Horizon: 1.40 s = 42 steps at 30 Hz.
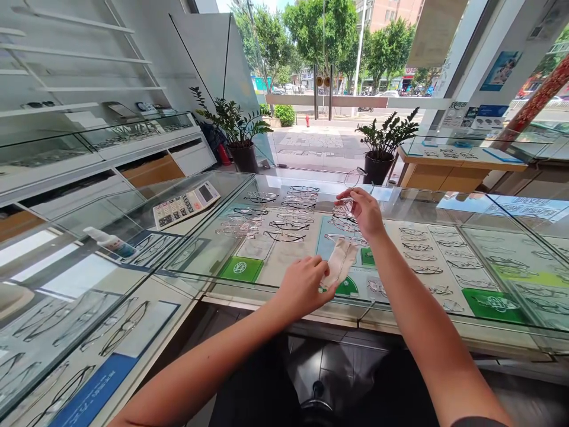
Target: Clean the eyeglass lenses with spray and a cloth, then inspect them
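Note:
My left hand [306,283] is closed on a pale cloth [341,262], pinched between thumb and fingers above the glass counter. The free part of the cloth stands up toward my right hand. My right hand [367,214] has its fingertips together around a thin-rimmed pair of eyeglasses [354,177]; one lens shows above the fingers, and the rest is partly hidden. Under the glass, below both hands, lie rows of eyeglasses [288,226] on light and green display boards.
A glass display counter [275,284] runs across in front of me and turns along my left. On it stand a calculator [185,205] and a white-capped spray bottle [109,242]. Two potted plants [243,155] flank the glass door beyond. More frames lie inside on the right.

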### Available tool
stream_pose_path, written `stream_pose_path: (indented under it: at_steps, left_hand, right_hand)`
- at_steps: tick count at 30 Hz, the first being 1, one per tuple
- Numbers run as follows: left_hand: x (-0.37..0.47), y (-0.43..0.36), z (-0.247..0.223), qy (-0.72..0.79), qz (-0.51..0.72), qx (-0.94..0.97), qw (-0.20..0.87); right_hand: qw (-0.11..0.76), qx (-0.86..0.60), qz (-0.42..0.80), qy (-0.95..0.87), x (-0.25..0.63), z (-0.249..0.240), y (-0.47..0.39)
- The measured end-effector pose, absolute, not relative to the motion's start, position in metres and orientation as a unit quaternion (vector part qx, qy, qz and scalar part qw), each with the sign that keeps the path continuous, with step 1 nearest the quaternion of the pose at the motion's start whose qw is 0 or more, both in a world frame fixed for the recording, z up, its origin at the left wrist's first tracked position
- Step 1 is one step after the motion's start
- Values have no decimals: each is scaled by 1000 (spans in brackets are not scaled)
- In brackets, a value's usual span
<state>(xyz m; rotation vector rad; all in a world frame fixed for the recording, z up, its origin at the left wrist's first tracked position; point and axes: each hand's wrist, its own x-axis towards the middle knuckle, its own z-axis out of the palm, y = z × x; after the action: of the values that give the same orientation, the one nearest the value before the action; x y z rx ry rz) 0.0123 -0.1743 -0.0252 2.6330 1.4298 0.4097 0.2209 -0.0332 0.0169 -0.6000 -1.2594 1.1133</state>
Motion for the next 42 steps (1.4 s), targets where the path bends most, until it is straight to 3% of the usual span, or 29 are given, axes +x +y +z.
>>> stream_pose_path:
  at_steps: [12,33,42]
  left_hand:
    - [-8,-174,-26,448,183,863,149]
    - [5,-177,-34,468,226,839,163]
    - [1,-171,-33,484,254,807,224]
  right_hand:
    - [618,-270,487,-555,220,18,-36]
    - [612,-275,489,-558,220,17,-35]
    - [611,-277,491,-555,221,17,-34]
